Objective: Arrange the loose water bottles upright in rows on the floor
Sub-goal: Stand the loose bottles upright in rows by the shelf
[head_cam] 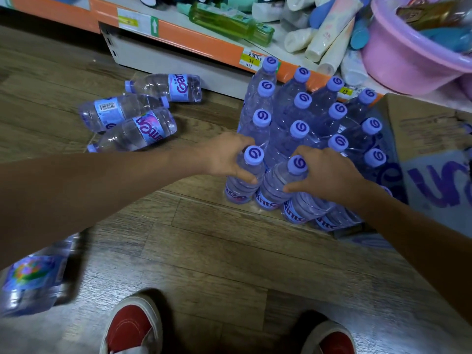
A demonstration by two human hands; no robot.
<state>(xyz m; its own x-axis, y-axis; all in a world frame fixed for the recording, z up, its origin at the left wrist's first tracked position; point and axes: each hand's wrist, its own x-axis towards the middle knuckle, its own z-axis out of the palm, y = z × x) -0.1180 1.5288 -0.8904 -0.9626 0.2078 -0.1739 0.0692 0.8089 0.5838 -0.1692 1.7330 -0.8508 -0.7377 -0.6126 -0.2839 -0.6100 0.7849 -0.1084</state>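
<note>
The left hand was closed around the shoulder of an upright bottle at the near-left corner of the standing group, fingers wrapped behind it and the thumb pressed on its front; the right hand was closed in like manner on the neighbouring bottle, thumb across its front, fingers behind the neck. Both bottles stood on the wooden floor, touching one another, purple caps uppermost.

The standing bottles were ranged in rows directly behind the two held ones, packed close, extending back to the base of the shelf unit; on their right they stood against a cardboard box bearing purple lettering.

Three loose bottles lay on their sides on the floor to the left, well apart from the rows, close together and in part touching; a fourth bottle was seen blurred at the lower left edge, and whether it lay on the floor could not be determined.

On the shelf above lay a green bottle, several pale tubes and a pink basin; two red shoes showed at the bottom edge.
</note>
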